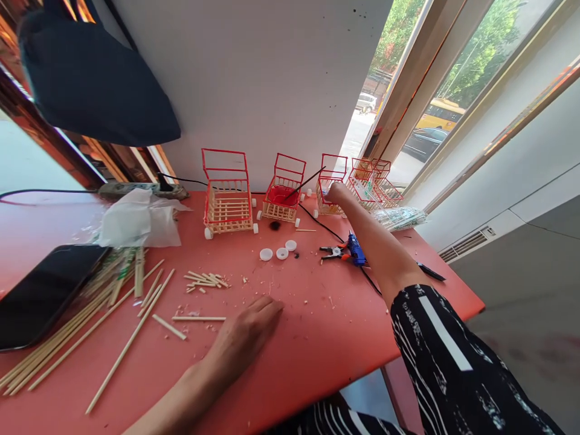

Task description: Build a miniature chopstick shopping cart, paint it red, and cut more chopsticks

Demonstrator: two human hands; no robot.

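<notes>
Our left hand (254,321) lies loosely open near three white caps (266,255); we can't tell our right hand (334,192) grip by a toy cart (330,208) at one o'clock.

A dark blue bag (97,84) hung at the far left; a black, flat device (48,296) lay at the left. Beyond the far-right windows stood green trees (492,60), a yellow bus (444,115) and a dark car (423,142).
</notes>
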